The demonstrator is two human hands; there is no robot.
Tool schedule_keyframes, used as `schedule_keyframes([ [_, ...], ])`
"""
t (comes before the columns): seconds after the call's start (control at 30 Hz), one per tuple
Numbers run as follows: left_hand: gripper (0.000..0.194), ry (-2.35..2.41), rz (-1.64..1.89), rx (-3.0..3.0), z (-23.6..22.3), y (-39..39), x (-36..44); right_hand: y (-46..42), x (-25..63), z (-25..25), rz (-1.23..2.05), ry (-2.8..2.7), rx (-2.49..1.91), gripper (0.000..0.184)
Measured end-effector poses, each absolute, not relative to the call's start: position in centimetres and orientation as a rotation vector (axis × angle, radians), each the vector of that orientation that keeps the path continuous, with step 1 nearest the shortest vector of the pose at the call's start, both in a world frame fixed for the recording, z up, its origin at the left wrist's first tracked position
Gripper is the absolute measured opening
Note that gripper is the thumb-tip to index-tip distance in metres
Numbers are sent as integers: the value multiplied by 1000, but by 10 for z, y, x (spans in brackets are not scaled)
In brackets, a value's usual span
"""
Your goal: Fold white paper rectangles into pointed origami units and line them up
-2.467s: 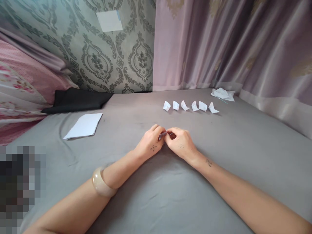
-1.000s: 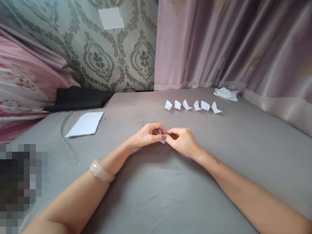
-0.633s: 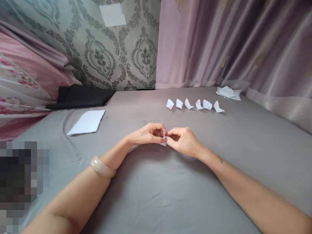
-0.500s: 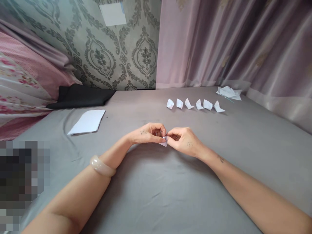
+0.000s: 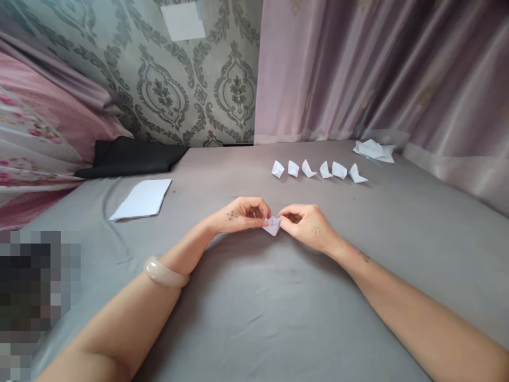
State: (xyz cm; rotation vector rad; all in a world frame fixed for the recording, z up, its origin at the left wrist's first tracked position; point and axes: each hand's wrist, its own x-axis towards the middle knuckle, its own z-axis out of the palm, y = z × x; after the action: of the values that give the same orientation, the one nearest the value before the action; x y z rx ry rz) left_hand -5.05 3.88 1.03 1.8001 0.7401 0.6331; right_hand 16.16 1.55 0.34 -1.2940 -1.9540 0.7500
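Note:
A small folded white paper piece (image 5: 272,227) is pinched between my two hands, just above the grey cloth. My left hand (image 5: 243,215) grips its left corner between thumb and fingers. The fingertips of my right hand (image 5: 308,225) close on its right corner. The paper's lower edge comes to a point, and folds show along its top. Beyond my hands, several small folded paper shapes (image 5: 339,170) stand in a row on the cloth.
A stack of white paper sheets (image 5: 142,199) lies at left, with a folded black cloth (image 5: 135,157) behind it. Loose folded papers (image 5: 374,150) lie at the far right by the curtain (image 5: 338,69). Grey cloth (image 5: 246,307) covers the surface.
My right hand has moved a little right and away from my left. The folded paper between them is now spread wider, with more of it showing.

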Motion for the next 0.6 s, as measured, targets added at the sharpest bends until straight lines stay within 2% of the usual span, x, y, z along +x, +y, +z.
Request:
schedule_keyframes([
  [0.33, 5, 865, 707, 2006, 4, 36, -53, 20, 175, 1, 721, -1923, -1400, 14],
  [0.5, 22, 892, 655, 2187, 7, 31, -49, 21, 178, -2, 702, -1971, -1350, 13],
  [0.6, 21, 854, 624, 2288, 8, 29, -47, 21, 179, -4, 615, -2091, -1237, 23],
])
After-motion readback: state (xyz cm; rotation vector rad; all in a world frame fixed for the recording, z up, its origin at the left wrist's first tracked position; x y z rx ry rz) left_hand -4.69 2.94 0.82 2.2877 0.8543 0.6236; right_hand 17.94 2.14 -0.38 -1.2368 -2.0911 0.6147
